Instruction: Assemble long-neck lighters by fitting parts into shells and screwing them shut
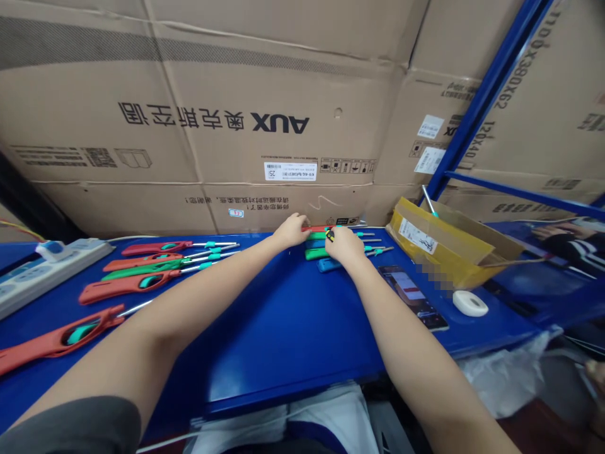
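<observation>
At the back of the blue table, my left hand (292,231) has its fingers curled at the handle end of a red gas lighter (322,229). My right hand (346,246) is closed over the same row, with a small yellow-and-black piece (329,235) showing at its fingertips; what it grips is mostly hidden. Under and beside it lie a green gas lighter (312,254) and a blue gas lighter (328,265), metal tips pointing right. Several more lighters lie left of my left forearm, among them a green one (142,269) and a red one (35,343) nearest me.
A white power strip (51,274) runs along the left edge. To the right stand an open yellow-taped carton (439,246), a phone (412,296) and a white rounded object (470,303). Large cardboard boxes (212,69) wall off the back; a blue rack post (486,94) rises at right.
</observation>
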